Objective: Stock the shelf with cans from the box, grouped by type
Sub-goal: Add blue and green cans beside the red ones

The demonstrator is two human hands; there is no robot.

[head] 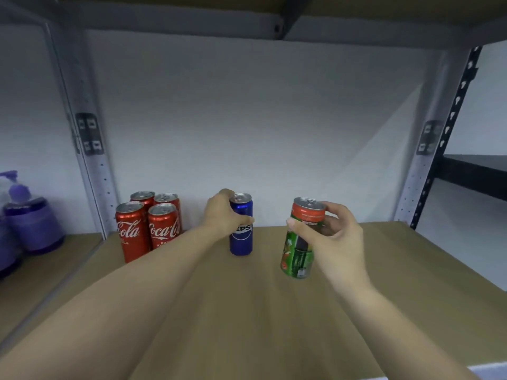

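Spanning the view, the shelf (274, 311) carries four Coca-Cola cans (149, 223) grouped at back left. Left hand (223, 212) wraps the upright Pepsi can (241, 226) standing on the board; right hand (333, 231) grips the green can (299, 242) near its top, tilted, apparently just clear of the board. Cans are likely rigid, smooth, moderately heavy: grasp mid-wall.

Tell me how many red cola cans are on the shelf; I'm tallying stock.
4, standing in a tight block at the shelf's back left: front left, front right, back left, back right. None seems hidden behind them, though I can't be sure.
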